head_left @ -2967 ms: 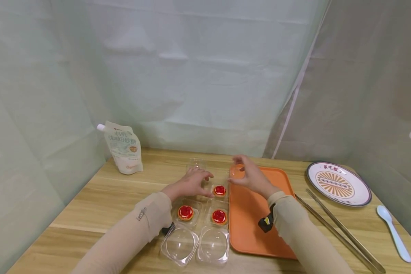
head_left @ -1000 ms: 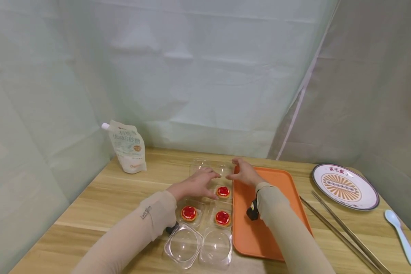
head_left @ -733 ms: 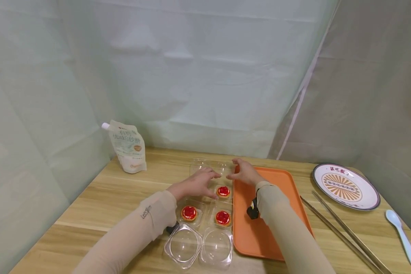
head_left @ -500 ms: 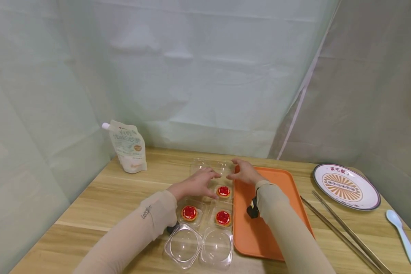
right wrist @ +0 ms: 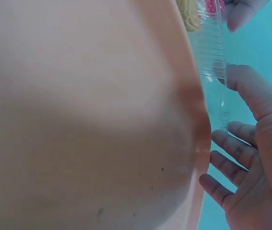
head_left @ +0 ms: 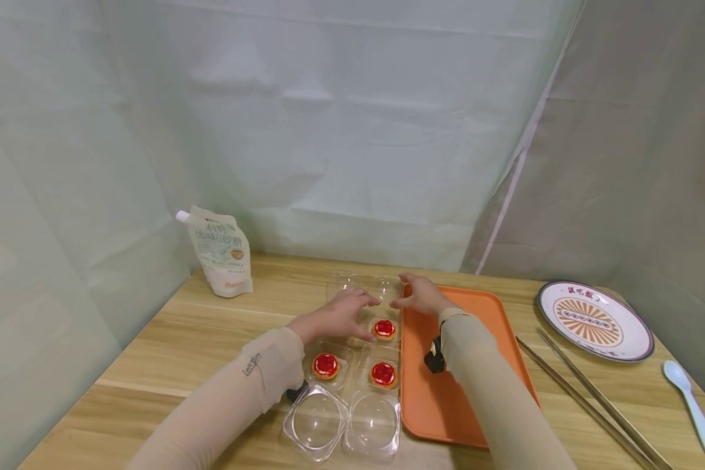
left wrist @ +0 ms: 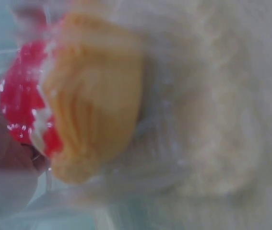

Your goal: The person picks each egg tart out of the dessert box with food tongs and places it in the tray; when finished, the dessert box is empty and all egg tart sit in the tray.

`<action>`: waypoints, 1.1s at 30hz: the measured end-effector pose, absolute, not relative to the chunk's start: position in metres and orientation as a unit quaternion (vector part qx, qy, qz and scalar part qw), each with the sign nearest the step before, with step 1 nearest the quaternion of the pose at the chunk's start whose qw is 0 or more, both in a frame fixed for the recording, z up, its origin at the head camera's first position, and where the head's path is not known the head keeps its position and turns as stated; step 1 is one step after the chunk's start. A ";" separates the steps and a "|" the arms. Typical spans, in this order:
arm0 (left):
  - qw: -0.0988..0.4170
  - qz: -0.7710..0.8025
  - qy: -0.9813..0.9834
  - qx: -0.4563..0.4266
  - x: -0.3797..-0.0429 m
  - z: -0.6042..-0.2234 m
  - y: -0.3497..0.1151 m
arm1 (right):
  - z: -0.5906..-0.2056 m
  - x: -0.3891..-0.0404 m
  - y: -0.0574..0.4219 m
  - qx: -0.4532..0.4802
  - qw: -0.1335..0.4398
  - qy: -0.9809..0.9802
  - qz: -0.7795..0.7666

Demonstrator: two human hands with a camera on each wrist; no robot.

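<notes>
Several clear plastic clamshell boxes lie open in two rows. Three hold red-topped tarts: the rear right tart [head_left: 384,329], the front right tart [head_left: 383,375] and the front left tart [head_left: 326,366]. My left hand [head_left: 339,313] reaches over the rear left box, mostly covering it; its thumb is beside the rear right tart. My right hand [head_left: 424,297] is at the rear right box's right side, fingers apart. In the right wrist view, its thumb [right wrist: 251,86] touches the clear box edge [right wrist: 212,52], while the straight fingers lie by the tray rim. A tart [left wrist: 92,96] fills the blurred left wrist view.
An orange tray [head_left: 446,405] adjoins the boxes on the right. Beyond it lie metal tongs [head_left: 593,398], a patterned plate [head_left: 596,320] and a pale blue spoon [head_left: 690,411]. A sugar pouch [head_left: 220,254] stands at the back left. Clear lids [head_left: 316,421] face the front.
Since three seconds ago, my right hand has shifted left relative to the tray. The clear lid seen over the tray then now lies beside the other rear lid. Hardly anything moved in the last second.
</notes>
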State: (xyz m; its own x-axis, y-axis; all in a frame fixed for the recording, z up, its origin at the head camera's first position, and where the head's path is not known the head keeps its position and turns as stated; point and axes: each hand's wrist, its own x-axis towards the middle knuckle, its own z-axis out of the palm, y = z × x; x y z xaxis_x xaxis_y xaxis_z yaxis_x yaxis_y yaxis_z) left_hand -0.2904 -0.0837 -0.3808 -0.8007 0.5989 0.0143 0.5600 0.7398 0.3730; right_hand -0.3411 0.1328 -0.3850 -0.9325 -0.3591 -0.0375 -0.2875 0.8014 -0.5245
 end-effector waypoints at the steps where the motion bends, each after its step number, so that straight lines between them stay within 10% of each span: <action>1: 0.052 0.182 0.931 0.313 -0.290 -0.381 -0.084 | -0.385 -0.341 0.133 -0.172 0.067 0.946 -0.265; 33: -0.022 0.186 0.925 0.332 -0.269 -0.344 -0.104 | -0.332 -0.302 0.141 -0.210 0.049 0.926 -0.309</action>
State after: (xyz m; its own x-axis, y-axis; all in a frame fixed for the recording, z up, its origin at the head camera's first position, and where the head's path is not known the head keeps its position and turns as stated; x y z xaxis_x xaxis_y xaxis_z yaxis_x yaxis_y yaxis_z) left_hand -0.2691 -0.1036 -0.3442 -0.7792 0.6049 0.1641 0.6214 0.7113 0.3284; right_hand -0.3022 0.1409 -0.3324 -0.9072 -0.4189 0.0392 -0.3586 0.7210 -0.5929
